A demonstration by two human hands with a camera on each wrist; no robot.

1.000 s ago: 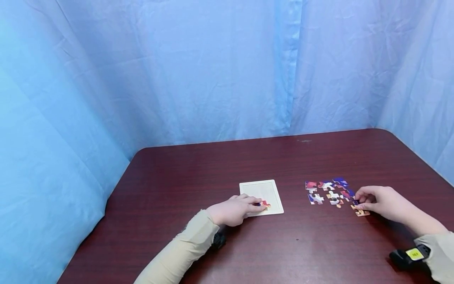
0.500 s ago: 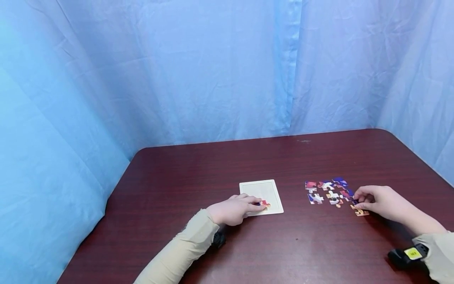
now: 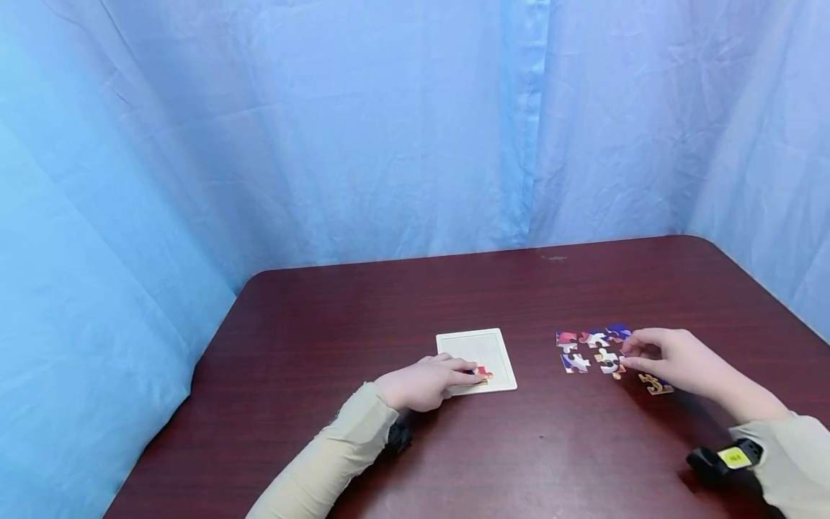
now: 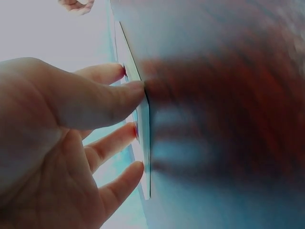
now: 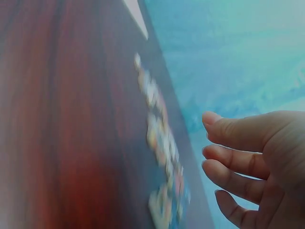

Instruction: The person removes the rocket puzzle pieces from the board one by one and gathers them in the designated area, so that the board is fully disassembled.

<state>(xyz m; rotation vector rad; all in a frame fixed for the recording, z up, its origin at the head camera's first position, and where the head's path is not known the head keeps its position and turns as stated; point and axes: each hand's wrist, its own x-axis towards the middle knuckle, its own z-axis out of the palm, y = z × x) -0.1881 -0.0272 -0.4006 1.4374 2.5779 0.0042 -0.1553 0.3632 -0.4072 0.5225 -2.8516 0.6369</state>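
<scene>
In the head view my left hand (image 3: 424,380) rests on the near-left part of a white puzzle tray (image 3: 463,340). Its fingertips touch colourful puzzle pieces (image 3: 482,373) in the tray's near part. The left wrist view has the thumb (image 4: 114,102) at the tray's edge, with the other fingers spread over its face. My right hand (image 3: 677,360) hovers over the right side of a group of loose jigsaw pieces (image 3: 608,360). In the right wrist view, that hand's fingers (image 5: 233,179) are loosely bent with nothing between them. A yellow-and-dark puzzle piece (image 3: 656,384) lies below the right hand.
All of this lies on a dark red-brown table (image 3: 363,310). Blue curtains (image 3: 389,130) hang behind its far edge and along both sides. A black wrist camera with a yellow label (image 3: 734,457) sits under the right sleeve.
My right hand has lifted off the yellow piece's edge and moved left and slightly up, now covering the purple piece on the right of the group. The left hand has stayed still.
</scene>
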